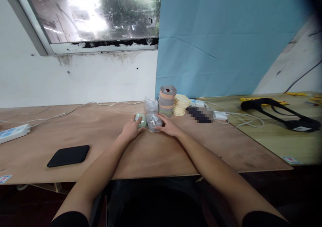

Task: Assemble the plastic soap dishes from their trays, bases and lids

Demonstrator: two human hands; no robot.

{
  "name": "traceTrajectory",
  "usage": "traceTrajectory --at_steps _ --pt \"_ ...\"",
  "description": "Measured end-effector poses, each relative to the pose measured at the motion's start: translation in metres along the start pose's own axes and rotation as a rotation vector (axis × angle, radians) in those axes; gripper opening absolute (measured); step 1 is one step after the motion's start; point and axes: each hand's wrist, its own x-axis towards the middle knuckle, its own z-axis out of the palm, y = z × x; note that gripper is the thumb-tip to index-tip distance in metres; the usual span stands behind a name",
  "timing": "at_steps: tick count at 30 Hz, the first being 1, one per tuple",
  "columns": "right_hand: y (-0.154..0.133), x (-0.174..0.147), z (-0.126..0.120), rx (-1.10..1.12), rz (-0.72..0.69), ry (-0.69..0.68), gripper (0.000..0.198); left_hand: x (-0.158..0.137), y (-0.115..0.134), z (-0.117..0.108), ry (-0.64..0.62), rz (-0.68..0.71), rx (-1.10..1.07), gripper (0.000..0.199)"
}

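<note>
My left hand [130, 127] is closed around a small light-green container [143, 121] with a clear top, its fingers over the lid and the thumb along the near side. Beside it stands a similar grey container [153, 119], which my right hand [169, 125] grips from the right between thumb and fingers. Both containers rest upright on the table, side by side. Just behind them are clear plastic pieces [151, 104], apparently stacked. A tall stack of grey, orange and green cups [166, 102] rises next to these, with a pile of cream-coloured lids [181, 104] on its right.
A black flat device [68, 155] lies at the left on the wooden table [156, 156]. Power strips [15, 133] and white cables [248, 119] run along the back. A blurred dark item [200, 115] and a black frame-like object [279, 114] are to the right.
</note>
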Motion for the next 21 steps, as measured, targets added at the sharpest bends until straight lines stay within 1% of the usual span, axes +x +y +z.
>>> traceTrajectory --at_steps 2,5,8,11,14,17,19,21 --pt "-0.005 0.0 -0.004 -0.043 0.005 0.034 0.067 0.0 0.001 0.001 0.017 0.022 -0.042 0.074" --pt "-0.009 0.0 -0.013 -0.09 0.017 0.126 0.053 0.001 0.004 0.005 0.051 -0.013 -0.173 0.08" --pt "-0.009 0.001 -0.021 -0.132 0.062 0.224 0.046 0.003 0.006 0.011 0.059 -0.049 -0.3 0.082" --pt "-0.003 0.003 -0.028 -0.18 0.106 0.339 0.043 0.004 0.009 0.013 0.031 -0.047 -0.36 0.084" --pt "0.009 0.005 -0.038 -0.193 0.157 0.475 0.043 0.002 0.015 0.012 -0.038 -0.025 -0.397 0.088" --pt "0.03 0.004 -0.05 -0.202 0.234 0.648 0.042 -0.001 0.023 0.012 -0.095 0.048 -0.429 0.086" --pt "0.046 0.003 -0.059 -0.229 0.297 0.757 0.041 -0.001 0.027 0.014 -0.094 0.091 -0.432 0.084" --pt "0.063 0.002 -0.066 -0.267 0.354 0.837 0.039 -0.001 0.029 0.018 -0.064 0.115 -0.421 0.082"
